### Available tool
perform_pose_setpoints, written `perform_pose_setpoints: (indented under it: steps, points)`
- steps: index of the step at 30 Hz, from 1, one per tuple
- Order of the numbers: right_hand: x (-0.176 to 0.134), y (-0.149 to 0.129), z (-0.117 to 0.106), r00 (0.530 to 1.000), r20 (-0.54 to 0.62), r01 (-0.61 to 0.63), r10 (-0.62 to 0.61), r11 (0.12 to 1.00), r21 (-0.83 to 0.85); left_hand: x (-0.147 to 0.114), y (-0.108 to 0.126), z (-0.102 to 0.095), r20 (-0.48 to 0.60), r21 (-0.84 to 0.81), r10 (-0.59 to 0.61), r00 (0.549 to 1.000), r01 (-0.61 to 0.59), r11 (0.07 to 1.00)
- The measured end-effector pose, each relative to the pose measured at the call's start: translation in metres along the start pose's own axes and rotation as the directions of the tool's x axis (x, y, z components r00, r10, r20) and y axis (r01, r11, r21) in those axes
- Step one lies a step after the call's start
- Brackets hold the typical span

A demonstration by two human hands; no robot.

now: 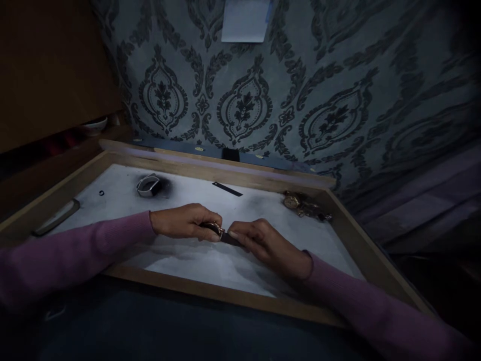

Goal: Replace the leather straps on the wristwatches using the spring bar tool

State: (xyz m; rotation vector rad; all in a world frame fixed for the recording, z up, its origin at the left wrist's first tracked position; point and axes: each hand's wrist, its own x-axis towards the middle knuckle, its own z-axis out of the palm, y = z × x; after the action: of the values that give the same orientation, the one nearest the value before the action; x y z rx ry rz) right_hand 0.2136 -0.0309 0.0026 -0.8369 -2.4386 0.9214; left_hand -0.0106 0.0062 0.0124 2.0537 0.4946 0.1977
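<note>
Above the white floor of a wooden tray, my left hand (pixel 191 223) is closed around the round case of a wristwatch (pixel 213 228) with a gold-coloured rim. A dark watch strap (pixel 231 239) extends from the case toward the right. My right hand (pixel 261 240) pinches this strap between thumb and fingers. Part of the case is covered by my left fingers, and the strap's far end is hidden in my right hand. Behind my hands, a flat dark strip (pixel 227 189) lies on the tray floor.
The wooden tray (pixel 225 291) has raised edges all round. Inside it, a pale-banded watch (pixel 148 186) stands at back left, near a small black ring (pixel 101 192). A curved dark strap (pixel 56 218) lies far left. Gold-coloured watches (pixel 292 200) are heaped at back right. A patterned wall (pixel 244 105) rises behind.
</note>
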Motion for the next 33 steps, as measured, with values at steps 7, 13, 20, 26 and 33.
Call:
perform_pose_setpoints:
  steps: [7, 13, 20, 26, 33]
  points:
    - [0.0011, -0.0004, 0.0036, 0.995, -0.027, -0.101, 0.1, 0.994, -0.045, 0.0003, -0.0029, 0.0029, -0.094, 0.249, 0.016, 0.995, 0.008, 0.969]
    - [-0.002, 0.0015, 0.0011, 1.0, 0.004, -0.023, 0.023, 0.992, -0.121, 0.0004, -0.0005, 0.0044, -0.076, 0.212, 0.003, 0.997, 0.013, 0.977]
    - [-0.003, 0.0032, -0.002, 0.997, 0.025, 0.071, -0.069, 0.989, -0.13, 0.0016, -0.0013, 0.0013, 0.017, -0.104, -0.021, 1.0, 0.023, 0.994]
    - [0.001, 0.005, -0.0011, 0.998, -0.062, -0.021, 0.021, 1.0, -0.005, 0.0009, 0.003, -0.0029, -0.028, -0.178, -0.065, 0.997, 0.059, 0.982]
    - [0.0018, 0.0046, -0.004, 0.994, -0.076, -0.074, 0.08, 0.995, 0.073, -0.0007, 0.0013, -0.004, -0.04, -0.262, -0.117, 0.992, 0.102, 0.96]
